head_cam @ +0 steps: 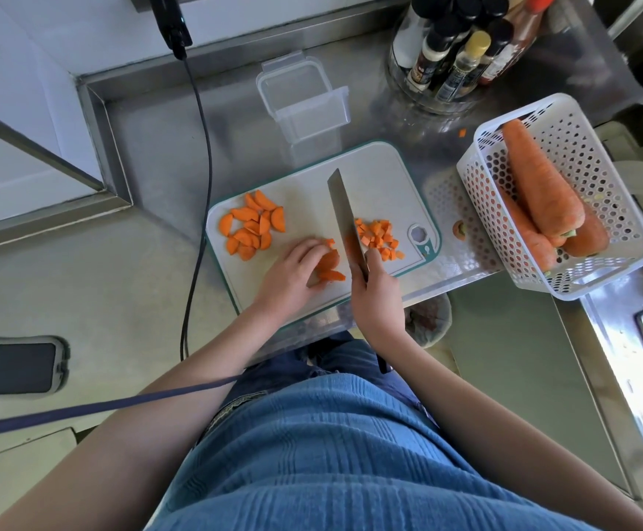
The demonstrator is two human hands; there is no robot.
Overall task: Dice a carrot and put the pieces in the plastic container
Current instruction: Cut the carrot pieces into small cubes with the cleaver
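On the white cutting board [385, 174] lies a pile of half-moon carrot slices [252, 228] at the left and a heap of small diced pieces [379, 237] at the right. My left hand [293, 274] holds a few carrot slices [329, 268] down with curled fingers. My right hand [375, 291] grips the handle of a broad knife [342, 212], whose blade stands just right of those slices. The clear plastic container [304, 101] stands empty behind the board.
A white perforated basket [595, 155] with whole carrots [542, 185] sits to the right. A cut carrot top [459, 228] lies beside the board. A round rack of bottles [461, 51] stands at the back. A black cable [201, 185] hangs left of the board.
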